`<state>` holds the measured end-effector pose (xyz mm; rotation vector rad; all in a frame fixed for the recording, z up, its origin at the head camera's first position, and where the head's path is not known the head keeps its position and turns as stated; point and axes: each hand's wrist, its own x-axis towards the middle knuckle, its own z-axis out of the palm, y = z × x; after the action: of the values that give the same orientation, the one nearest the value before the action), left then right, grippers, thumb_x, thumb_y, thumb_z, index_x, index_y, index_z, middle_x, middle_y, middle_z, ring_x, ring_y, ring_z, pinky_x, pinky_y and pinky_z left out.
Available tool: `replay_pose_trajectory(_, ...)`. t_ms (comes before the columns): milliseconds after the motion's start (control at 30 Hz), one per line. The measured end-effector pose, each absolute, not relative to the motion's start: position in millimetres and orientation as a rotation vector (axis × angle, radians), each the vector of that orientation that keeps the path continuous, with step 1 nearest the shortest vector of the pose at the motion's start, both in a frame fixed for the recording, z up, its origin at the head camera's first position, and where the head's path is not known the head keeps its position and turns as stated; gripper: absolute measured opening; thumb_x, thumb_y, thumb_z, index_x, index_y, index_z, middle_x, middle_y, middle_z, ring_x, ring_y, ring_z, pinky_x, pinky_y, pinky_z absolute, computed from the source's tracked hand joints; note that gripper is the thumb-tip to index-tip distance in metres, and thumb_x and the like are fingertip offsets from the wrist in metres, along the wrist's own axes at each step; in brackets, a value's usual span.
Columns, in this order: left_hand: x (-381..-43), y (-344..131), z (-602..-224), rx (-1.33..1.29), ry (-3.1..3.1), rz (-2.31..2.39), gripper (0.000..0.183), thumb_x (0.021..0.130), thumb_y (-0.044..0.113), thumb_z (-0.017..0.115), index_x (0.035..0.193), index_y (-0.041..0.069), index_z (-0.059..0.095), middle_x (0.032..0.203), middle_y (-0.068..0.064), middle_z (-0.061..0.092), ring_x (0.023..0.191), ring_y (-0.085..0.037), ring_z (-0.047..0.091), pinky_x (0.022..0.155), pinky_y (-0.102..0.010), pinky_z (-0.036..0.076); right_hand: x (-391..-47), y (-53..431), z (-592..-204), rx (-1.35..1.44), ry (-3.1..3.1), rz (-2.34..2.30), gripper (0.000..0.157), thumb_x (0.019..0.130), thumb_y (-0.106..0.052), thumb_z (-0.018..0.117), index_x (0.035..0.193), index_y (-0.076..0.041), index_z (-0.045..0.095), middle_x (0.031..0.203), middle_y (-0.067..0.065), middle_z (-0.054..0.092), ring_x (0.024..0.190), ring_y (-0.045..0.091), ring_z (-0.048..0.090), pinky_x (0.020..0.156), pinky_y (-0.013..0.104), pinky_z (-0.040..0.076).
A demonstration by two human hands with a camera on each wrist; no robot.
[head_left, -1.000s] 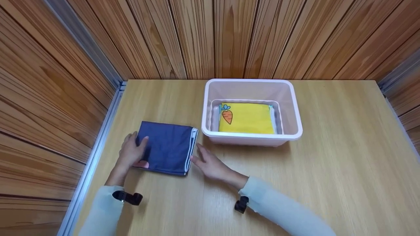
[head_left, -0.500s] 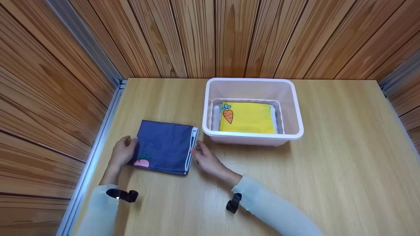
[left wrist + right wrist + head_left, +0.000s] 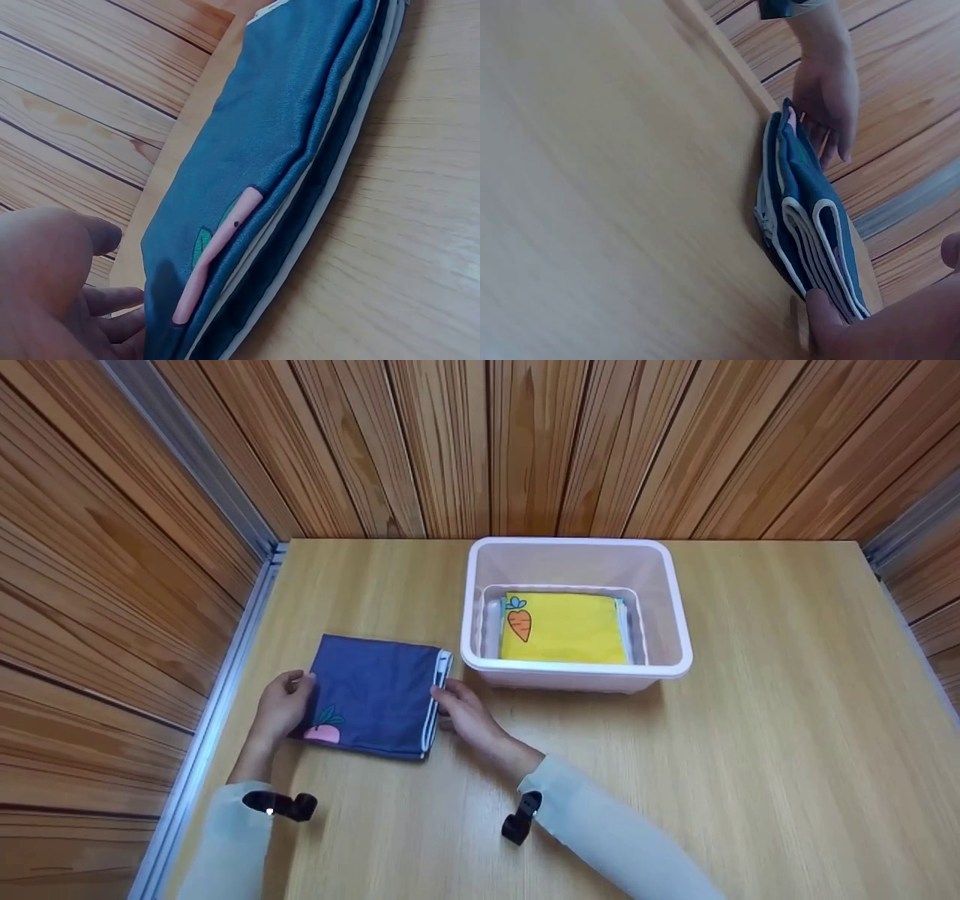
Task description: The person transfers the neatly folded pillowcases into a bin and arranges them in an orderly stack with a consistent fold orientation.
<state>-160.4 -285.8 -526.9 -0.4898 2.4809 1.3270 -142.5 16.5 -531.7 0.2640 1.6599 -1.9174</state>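
Observation:
A folded dark blue cloth (image 3: 375, 697) with white edging lies flat on the table. Its near left corner bears a pink, green-leaved print. At its left edge is my left hand (image 3: 281, 706); in the left wrist view the fingers (image 3: 120, 328) meet the edge and the thumb stands apart. My right hand (image 3: 474, 724) is at the layered right edge. One fingertip (image 3: 821, 309) touches those layers in the right wrist view, while another digit (image 3: 951, 250) stands clear above. The cloth hides part of the fingers on both sides.
A pale pink plastic bin (image 3: 576, 669) stands behind and right of the blue cloth. Inside it lies a folded yellow cloth (image 3: 574, 630) with a carrot print. Wood-panelled walls (image 3: 525, 450) border the table (image 3: 712, 780) at the back and sides.
My left hand has drawn back from over the blue cloth to its left edge, uncovering the pink print. The right hand has moved left against the layered edge. The cloth has barely moved.

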Motion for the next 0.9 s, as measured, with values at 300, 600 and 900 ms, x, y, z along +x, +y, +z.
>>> replay_pose_trajectory(300,-162,-289,-533,-0.505,2.434,1.372,0.059,0.109,0.025,0.041,0.155,-0.009,0.028,0.150,-0.033,0.041,0.140,-0.043,0.040,0.117,-0.054,0.031,-149,17,-537,0.341,1.621,-1.979,0.055,0.104,-0.029,0.051,0.147,0.004,0.042,0.131,0.017,0.058,0.118,0.028,0.057,0.103,0.042,0.048)
replay_pose_trajectory(600,-162,-289,-537,-0.513,2.349,1.448,0.056,0.109,0.020,0.039,0.154,-0.011,0.029,0.158,-0.030,0.033,0.149,-0.041,0.027,0.122,-0.052,0.022,-148,10,-538,0.338,1.646,-1.933,0.050,0.098,-0.019,0.058,0.142,0.003,0.049,0.117,0.011,0.065,0.104,0.020,0.060,0.095,0.037,0.050)
replay_pose_trajectory(900,-159,-289,-541,-0.479,2.400,1.548,0.046,0.108,0.014,0.041,0.149,-0.006,0.043,0.147,-0.028,0.046,0.135,-0.037,0.041,0.116,-0.051,0.029,-144,5,-538,0.323,1.705,-1.934,0.059,0.093,-0.014,0.061,0.147,0.003,0.045,0.128,0.015,0.062,0.105,0.023,0.060,0.095,0.038,0.049)
